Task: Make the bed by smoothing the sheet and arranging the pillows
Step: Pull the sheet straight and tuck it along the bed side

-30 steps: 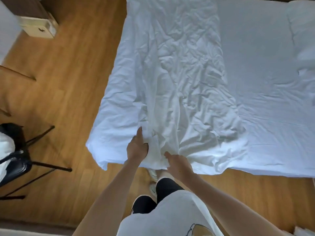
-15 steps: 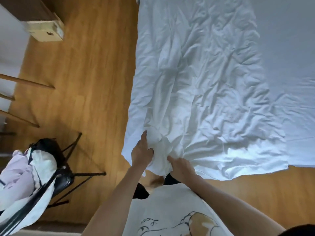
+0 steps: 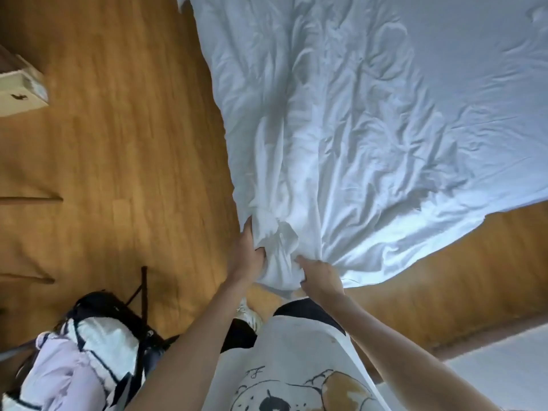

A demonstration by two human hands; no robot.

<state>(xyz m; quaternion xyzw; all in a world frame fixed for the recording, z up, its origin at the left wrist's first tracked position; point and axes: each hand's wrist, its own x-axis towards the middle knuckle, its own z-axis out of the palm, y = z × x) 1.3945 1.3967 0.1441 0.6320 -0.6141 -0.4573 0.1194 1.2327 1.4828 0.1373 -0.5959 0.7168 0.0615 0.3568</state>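
Hands bunch the near corner of the crumpled white sheet (image 3: 341, 129) on the bed: left hand (image 3: 247, 256) and right hand (image 3: 318, 275) both grip gathered cloth, close together above the wooden floor (image 3: 118, 143).

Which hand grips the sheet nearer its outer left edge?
The left hand. It holds the bunched sheet right by the edge that borders the wooden floor; the right hand pinches the same bunch further in, toward the wrinkled middle.
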